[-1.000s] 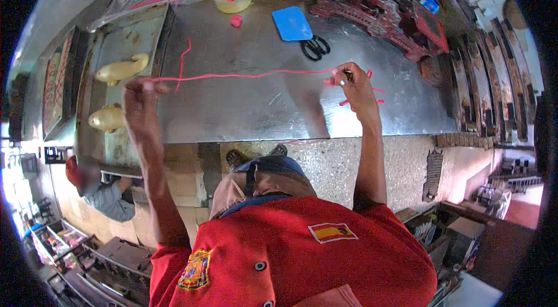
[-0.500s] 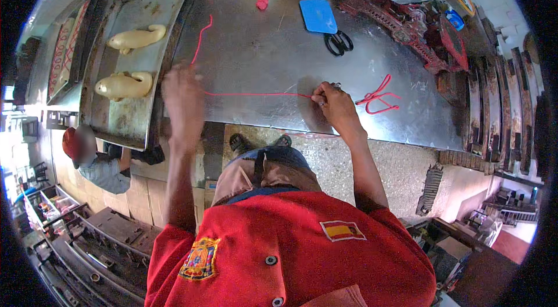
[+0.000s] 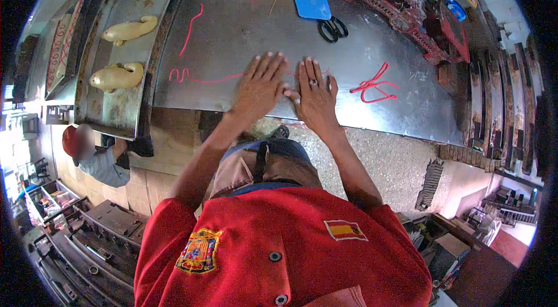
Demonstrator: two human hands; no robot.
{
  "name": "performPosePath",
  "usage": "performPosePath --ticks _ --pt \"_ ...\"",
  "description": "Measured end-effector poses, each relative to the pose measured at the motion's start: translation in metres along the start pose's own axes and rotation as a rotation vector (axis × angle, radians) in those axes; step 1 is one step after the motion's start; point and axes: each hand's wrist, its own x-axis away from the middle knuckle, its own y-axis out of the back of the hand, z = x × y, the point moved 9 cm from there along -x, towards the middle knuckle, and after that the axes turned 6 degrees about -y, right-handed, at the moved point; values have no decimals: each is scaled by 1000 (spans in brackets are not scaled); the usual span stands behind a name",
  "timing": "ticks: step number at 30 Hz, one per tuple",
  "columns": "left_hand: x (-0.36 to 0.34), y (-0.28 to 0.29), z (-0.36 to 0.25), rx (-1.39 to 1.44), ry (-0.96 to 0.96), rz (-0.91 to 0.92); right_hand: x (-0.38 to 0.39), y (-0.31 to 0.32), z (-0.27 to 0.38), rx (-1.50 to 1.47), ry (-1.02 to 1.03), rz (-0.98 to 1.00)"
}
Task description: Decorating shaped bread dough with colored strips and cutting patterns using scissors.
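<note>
At the left of the frame, two pale dough shapes (image 3: 129, 31) sit on a metal tray (image 3: 139, 2); they look soft and easily dented, best lifted from beneath. Just right of it, left of centre, lies the long pink strand (image 3: 218, 81), its near end curled into small waves on the metal table (image 3: 232, 28). It looks like thin dough: very light, limp, perhaps a bit tacky, and likely to stretch or snap if pulled. Flat palms would suit its middle; for lifting, a light pinch near each end. Above it, a shorter strand (image 3: 192, 29) would ask the same care.

At the centre, the left hand (image 3: 263, 83) is open, palm down over the strand, gripping nothing. Beside it, the right hand (image 3: 315, 92) is also flat and open over the strand's right part; how hard either presses, I cannot tell. Right of centre, the bundle of strands (image 3: 372, 91) lies loosely crossed, so single pieces may cling together; slide fingers under the whole bunch.
</note>
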Motion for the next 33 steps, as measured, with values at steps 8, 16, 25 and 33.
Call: performPosePath --ticks 8,16,25,33 --pt "30 -4 -10 114 26 69 23 9 -5 89 9 -6" --pt "23 -8 -48 96 -11 71 44 6 -16 68 -22 42" --pt "12 -13 -60 134 -90 57 64 18 -26 99 -92 57" --pt "13 -9 -50 68 -72 32 49 15 -42 172 -106 82"
